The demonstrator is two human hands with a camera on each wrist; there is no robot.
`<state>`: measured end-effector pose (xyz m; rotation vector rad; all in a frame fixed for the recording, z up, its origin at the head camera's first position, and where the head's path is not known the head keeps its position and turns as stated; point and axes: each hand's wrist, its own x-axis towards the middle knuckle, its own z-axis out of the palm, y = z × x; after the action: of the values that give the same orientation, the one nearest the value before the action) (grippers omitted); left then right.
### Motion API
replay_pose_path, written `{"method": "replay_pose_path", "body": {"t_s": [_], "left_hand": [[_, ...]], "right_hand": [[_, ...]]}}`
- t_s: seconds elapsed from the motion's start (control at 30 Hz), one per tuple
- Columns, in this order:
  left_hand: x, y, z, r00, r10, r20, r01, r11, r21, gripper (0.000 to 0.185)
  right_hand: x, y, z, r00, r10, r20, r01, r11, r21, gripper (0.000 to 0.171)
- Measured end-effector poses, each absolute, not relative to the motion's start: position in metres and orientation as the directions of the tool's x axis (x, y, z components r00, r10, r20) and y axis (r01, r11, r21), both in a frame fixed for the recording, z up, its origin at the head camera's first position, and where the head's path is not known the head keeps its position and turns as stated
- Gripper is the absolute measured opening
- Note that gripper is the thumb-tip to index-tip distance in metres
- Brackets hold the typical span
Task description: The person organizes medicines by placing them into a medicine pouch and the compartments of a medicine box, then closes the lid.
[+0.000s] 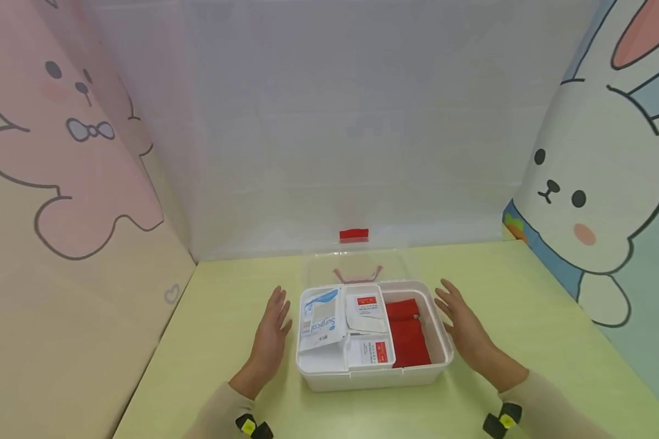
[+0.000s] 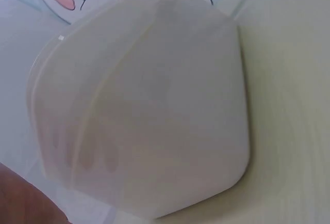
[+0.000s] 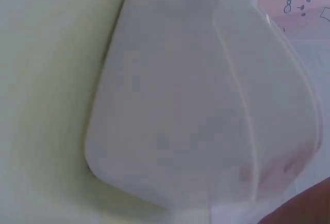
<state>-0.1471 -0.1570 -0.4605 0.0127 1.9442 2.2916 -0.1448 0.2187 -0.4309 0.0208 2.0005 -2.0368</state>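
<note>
A white first-aid box [image 1: 390,379] stands on the table with its clear lid [image 1: 318,268] folded back behind it. Its inner tray [image 1: 321,361] holds a packet printed "Surgical" [image 1: 321,323] and small white packets with red print [image 1: 367,311]. A red pouch [image 1: 409,341] lies in the right compartment. My left hand [image 1: 269,335] is held beside the box's left side, fingers extended, apart from it. On the other side my right hand [image 1: 469,332] has its fingers spread close to the rim; whether they touch is unclear. Box walls [image 2: 170,105] [image 3: 160,95] fill both wrist views.
Red tape [image 1: 354,235] marks the white back wall [image 1: 335,122] behind the lid. Side panels with a pink cartoon animal [image 1: 99,177] and a white rabbit [image 1: 593,195] flank the pale yellow table [image 1: 219,299].
</note>
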Motion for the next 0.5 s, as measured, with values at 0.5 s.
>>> {"method": "replay_pose_path", "body": {"t_s": [0.5], "left_hand": [[-0.245,-0.185,-0.459,-0.955,0.266,-0.131,-0.180,-0.171,0.969,0.067]], "right_hand": [[-0.252,0.249,-0.436,-0.894,-0.398,-0.208,0.102,0.271,-0.957,0.075]]}}
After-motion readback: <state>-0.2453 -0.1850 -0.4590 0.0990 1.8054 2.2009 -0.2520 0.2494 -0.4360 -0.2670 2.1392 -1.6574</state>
